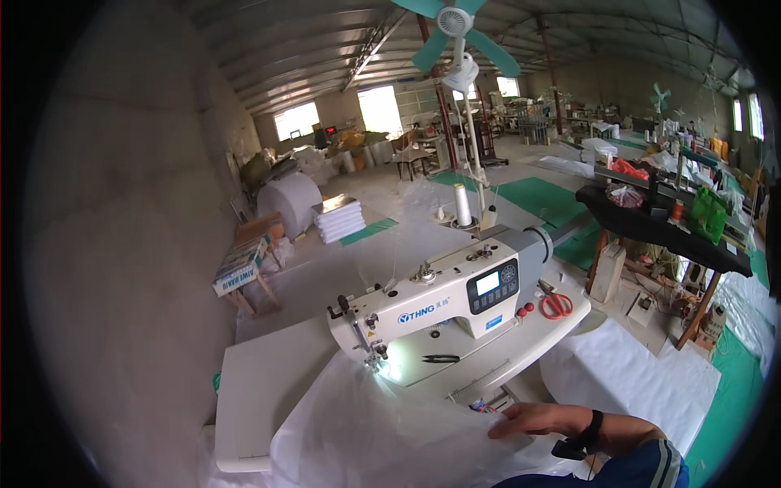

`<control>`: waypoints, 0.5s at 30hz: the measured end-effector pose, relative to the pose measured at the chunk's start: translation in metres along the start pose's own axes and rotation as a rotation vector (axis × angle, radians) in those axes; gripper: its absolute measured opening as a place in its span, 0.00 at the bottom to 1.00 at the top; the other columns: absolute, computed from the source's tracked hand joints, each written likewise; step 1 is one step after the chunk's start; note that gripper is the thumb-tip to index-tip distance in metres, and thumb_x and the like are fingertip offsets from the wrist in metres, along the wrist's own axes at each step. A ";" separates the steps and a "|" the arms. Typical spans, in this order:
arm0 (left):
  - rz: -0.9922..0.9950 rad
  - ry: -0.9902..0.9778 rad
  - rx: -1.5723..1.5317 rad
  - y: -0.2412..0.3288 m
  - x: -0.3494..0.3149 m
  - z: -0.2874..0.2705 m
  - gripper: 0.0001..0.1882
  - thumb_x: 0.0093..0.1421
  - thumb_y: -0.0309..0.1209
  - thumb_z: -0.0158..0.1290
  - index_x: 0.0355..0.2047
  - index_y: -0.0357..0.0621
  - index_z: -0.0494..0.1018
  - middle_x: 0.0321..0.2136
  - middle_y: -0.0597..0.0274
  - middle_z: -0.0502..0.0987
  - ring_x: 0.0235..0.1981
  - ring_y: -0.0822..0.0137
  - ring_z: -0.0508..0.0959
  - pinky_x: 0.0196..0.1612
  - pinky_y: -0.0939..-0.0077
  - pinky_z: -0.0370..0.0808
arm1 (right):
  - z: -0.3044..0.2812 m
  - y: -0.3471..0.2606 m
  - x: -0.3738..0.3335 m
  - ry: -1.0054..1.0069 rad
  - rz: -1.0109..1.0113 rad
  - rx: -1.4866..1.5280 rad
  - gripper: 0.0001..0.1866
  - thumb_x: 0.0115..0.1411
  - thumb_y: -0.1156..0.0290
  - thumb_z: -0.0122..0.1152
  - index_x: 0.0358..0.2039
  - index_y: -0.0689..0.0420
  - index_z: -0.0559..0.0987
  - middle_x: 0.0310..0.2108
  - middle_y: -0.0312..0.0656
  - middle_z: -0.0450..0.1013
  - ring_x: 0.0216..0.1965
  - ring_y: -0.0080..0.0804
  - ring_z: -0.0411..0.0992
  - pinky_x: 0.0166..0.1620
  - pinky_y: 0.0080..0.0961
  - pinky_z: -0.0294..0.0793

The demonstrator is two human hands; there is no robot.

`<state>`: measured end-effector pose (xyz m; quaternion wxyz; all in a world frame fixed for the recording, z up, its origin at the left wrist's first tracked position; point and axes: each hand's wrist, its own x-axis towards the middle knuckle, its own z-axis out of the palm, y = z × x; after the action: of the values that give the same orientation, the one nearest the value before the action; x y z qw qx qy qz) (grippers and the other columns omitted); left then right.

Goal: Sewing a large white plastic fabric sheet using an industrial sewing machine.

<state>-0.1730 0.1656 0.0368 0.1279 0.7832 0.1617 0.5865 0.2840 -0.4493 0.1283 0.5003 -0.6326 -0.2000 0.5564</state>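
resting flat, the right hand lay with fingers stretched out and unclenched on a sheet of thin translucent white fabric, gripping nothing. that sheet spread over the white sewing table, its far edge reaching under the needle of the white industrial sewing machine. black thread snips and red-handled scissors sat on the table. the left hand was out of view.

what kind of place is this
Most likely a sewing workshop in a large shed. An industrial sewing machine sits on a white table, the right hand rests on thin white sheeting, and white rolls stand on the floor behind.
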 end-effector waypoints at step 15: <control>-0.316 -0.385 1.168 0.108 0.252 -0.019 0.23 0.55 0.22 0.38 0.53 0.40 0.66 0.49 0.46 0.71 0.51 0.50 0.70 0.53 0.62 0.68 | 0.193 0.055 0.151 -0.472 0.115 0.188 0.13 0.53 0.59 0.63 0.24 0.55 0.77 0.16 0.35 0.71 0.16 0.22 0.67 0.22 0.19 0.68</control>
<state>-0.1146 0.1687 0.3048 -0.2086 0.7819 0.5430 0.2243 0.1380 -0.2710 0.0290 0.4637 -0.4462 -0.2225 0.7324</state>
